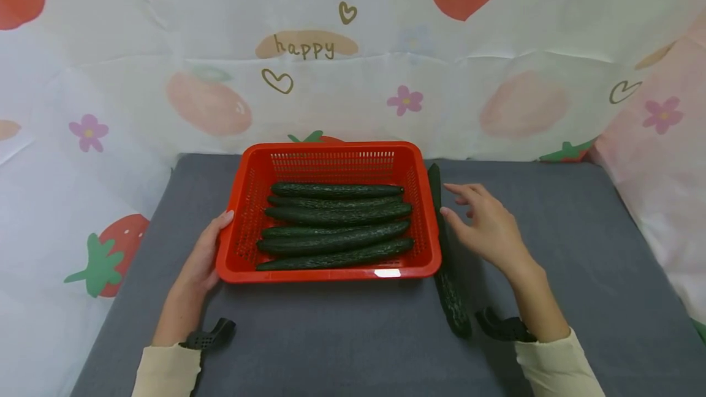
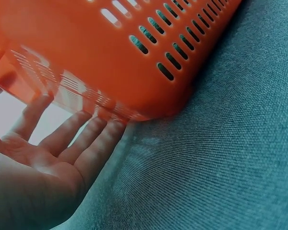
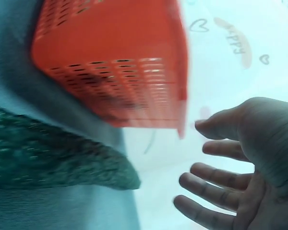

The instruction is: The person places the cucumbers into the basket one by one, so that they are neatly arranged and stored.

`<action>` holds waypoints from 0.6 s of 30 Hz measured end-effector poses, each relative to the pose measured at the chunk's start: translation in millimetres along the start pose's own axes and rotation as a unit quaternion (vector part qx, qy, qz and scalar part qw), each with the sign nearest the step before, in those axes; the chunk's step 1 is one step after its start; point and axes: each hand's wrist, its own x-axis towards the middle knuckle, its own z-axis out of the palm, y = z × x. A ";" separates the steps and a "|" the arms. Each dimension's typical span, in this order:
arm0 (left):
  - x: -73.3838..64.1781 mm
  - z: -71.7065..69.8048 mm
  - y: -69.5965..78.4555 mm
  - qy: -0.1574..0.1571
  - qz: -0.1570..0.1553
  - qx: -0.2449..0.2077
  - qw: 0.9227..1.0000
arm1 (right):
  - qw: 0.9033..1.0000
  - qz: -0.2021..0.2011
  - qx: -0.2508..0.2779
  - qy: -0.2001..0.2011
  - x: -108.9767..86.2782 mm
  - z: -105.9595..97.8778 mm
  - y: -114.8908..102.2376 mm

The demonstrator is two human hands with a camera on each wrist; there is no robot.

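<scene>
A red plastic basket (image 1: 331, 276) with slotted walls stands on the grey cloth, several dark green cucumbers (image 1: 336, 215) lying crosswise inside it. My left hand (image 1: 200, 259) holds its left side, thumb at the rim; the left wrist view shows the fingertips (image 2: 116, 125) against the outer wall. Along the basket's right side lies a single cucumber (image 1: 453, 305) on the cloth, its far part close beside the rim. My right hand (image 1: 491, 228) hovers just right of that cucumber, fingers loosely spread, nothing held. In the right wrist view, the thumb points toward the basket's rim.
The table (image 1: 342, 342) is covered in grey cloth. Behind it hangs a white curtain (image 1: 325, 103) printed with fruit, flowers and hearts, which continues along the left side; pink fabric (image 1: 651, 164) borders the right. Each wrist carries a black strap mount (image 1: 212, 336).
</scene>
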 end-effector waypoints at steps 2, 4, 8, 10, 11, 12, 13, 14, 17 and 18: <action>0.1 0.4 0.0 0.005 -0.002 0.002 1.000 | 1.000 0.005 -0.003 0.001 -1.0 5.5 3.8; 0.5 0.8 0.0 0.008 -0.005 0.004 1.000 | 1.000 0.008 -0.008 0.002 -2.3 11.0 7.2; 0.8 0.9 -0.1 0.008 -0.007 0.001 1.000 | 1.000 0.018 -0.015 -0.002 -4.6 20.6 12.0; 0.7 0.7 -0.3 0.006 -0.005 0.000 1.000 | 1.000 0.022 -0.020 -0.006 -5.5 24.2 13.5; 0.6 0.5 -0.5 0.004 -0.004 0.000 1.000 | 0.999 0.024 -0.022 -0.008 -6.0 25.7 14.1; 0.6 0.3 -0.7 0.002 -0.001 0.001 1.000 | 0.999 0.026 -0.023 -0.011 -6.4 27.1 14.5; 0.5 0.0 -0.9 0.000 0.001 0.001 1.000 | 0.999 0.028 -0.025 -0.014 -6.7 28.3 14.9; 0.5 -0.2 -1.1 -0.002 0.004 0.004 1.000 | 0.999 0.029 -0.028 -0.018 -6.9 29.5 15.2; 0.5 -0.9 -1.8 -0.007 0.011 0.004 1.000 | 0.998 0.036 -0.039 -0.032 -6.2 33.3 16.0; 0.5 -1.1 -1.9 -0.008 0.013 0.002 1.000 | 0.998 0.040 -0.044 -0.038 -5.6 34.7 16.2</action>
